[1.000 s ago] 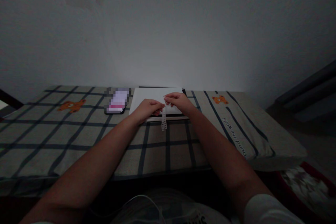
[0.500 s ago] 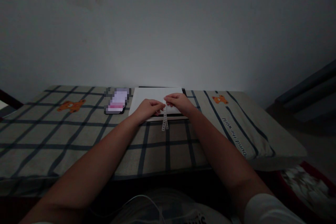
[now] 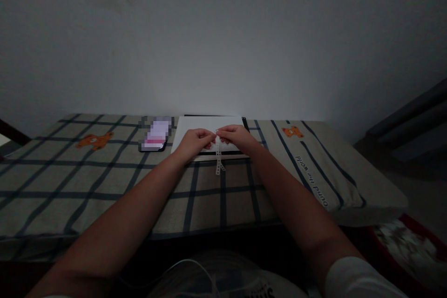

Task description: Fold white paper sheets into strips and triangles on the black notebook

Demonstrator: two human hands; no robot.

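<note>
Since half a second ago, the left hand [image 3: 193, 142] has risen a touch and the right hand [image 3: 238, 135] has dipped, so their fingertips now meet almost level, and the tails of the pale strip [image 3: 218, 152] have swung from a narrow spread into a crossing with a short fork at the bottom. Down on the right, a red-edged container [image 3: 411, 221] holds a heap of whitish, crumpled stuff [image 3: 405, 243], too dim to identify. Flat, thin and ribbon-like, the strip carries rows of dark dots or holes; which of the two cannot be told. Thumb and forefinger of each hand are pinched narrow on its upper end, over a smooth white sheet [image 3: 190, 125] that lies on a black, straight-sided object [image 3: 245, 124]. Its lower part dangles past the sheet's near edge, in front of woven-looking cloth [image 3: 206, 205] with dark blue checks and a printed orange bear [image 3: 95, 140]. Lying left of the sheet, a phone [image 3: 155, 135] shows a lit, blurred screen. Right behind the sheet stands the matt grey wall [image 3: 223, 42], limiting reach forward; between the forearms, cloth stretches back to the front edge, and it widens out beyond either arm.
</note>
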